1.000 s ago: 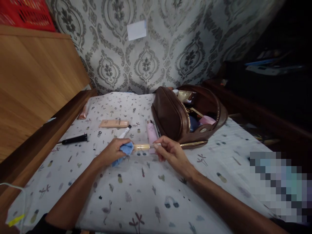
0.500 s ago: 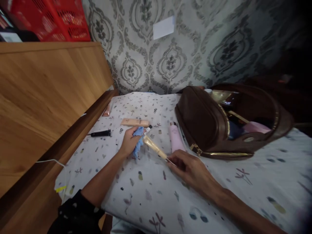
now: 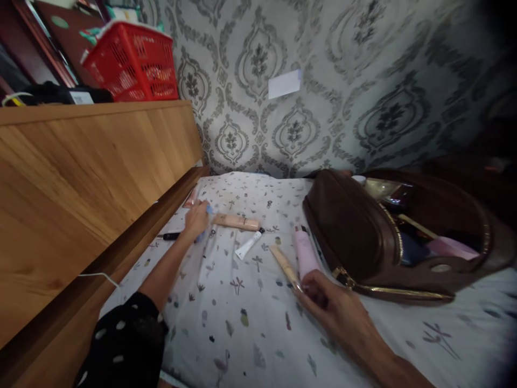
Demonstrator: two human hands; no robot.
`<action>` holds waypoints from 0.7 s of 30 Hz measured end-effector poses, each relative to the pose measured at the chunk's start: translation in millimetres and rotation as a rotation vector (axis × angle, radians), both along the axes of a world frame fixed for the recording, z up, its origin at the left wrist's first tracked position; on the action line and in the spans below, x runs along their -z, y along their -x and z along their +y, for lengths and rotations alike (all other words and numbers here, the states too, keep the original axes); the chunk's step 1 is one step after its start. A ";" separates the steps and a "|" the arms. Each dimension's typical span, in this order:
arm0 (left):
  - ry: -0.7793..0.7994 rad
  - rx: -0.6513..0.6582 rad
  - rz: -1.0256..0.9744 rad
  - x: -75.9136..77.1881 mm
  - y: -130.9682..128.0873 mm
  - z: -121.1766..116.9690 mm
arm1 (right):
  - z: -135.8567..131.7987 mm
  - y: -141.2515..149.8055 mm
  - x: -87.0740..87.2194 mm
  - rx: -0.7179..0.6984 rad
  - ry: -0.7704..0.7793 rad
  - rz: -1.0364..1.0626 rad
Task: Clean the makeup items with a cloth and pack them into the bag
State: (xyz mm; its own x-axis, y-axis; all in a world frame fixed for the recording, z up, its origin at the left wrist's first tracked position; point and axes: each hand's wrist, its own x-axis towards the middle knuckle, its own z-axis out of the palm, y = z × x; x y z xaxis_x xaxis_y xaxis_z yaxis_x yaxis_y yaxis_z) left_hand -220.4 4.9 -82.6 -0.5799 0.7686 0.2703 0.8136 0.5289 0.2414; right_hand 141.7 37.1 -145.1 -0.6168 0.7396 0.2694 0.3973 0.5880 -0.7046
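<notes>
My left hand (image 3: 196,220), slightly blurred, is closed around a crumpled blue cloth (image 3: 209,209) at the far left of the bed sheet. Just behind it lies a pinkish tube (image 3: 189,198), and a black-handled item (image 3: 172,236) is partly covered by my left wrist. With my right hand (image 3: 333,302) I pinch the shiny end of a slim gold-cream tube (image 3: 284,264), low over the sheet. A pink tube (image 3: 306,252) lies right behind these fingers. Between my hands are a peach tube (image 3: 237,222) and a small white tube with a black cap (image 3: 249,245).
A brown bag (image 3: 351,221) stands unzipped at the right with several items inside. The patterned sheet (image 3: 226,345) meets a wooden panel (image 3: 100,161) on the left. A red basket (image 3: 137,64) sits on top of the panel, and a papered wall (image 3: 258,124) closes off the back.
My left hand has moved away from the gold-cream tube to the far left with the blue cloth. The small white tube now shows fully. The camera view has tilted up.
</notes>
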 end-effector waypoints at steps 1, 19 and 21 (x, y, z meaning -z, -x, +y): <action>0.021 -0.053 0.013 -3.8 14.8 3.4 | 0.0 0.3 0.4 0.002 -0.001 -0.008; 0.206 -0.350 0.051 20.1 101.1 44.7 | -2.5 -2.1 -2.5 -0.122 0.043 -0.028; 0.222 -0.338 0.041 17.4 105.6 44.7 | -2.6 -1.8 -3.0 -0.121 0.048 -0.023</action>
